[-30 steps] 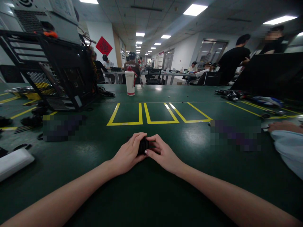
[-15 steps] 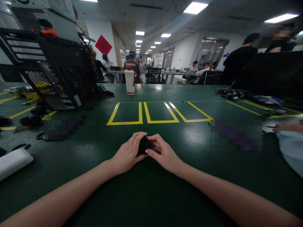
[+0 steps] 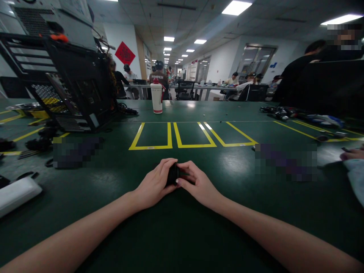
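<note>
L hand is nr ctr of frame, just below mid-ht, clamped on a sm. black object, fingers over its top & L side, thumb underneath. R hand has thumb & index closed on the same object's R end; its other fingers curl behind, contact unclear. Object sits btwn the two hands, at or just over the green table; can't tell if it touches, & its L part is hidden by the fingers. Just above the hands in frame: yellow tape outlines, three side by side. Above those, upper ctr, a white bottle w/ red top stands upright on the table. Upper L: big black computer case, w/ black cables by its R foot. Lower L edge: white item, cut off by frame. Mid L: a dark purplish item, pixelated; mid R: a similar purple item, also pixelated. R edge: co-worker's hand w/ pale blue sleeve, partly out of frame, grip unclear. Upper L bkgd: red diamond sign on a white pillar.
</note>
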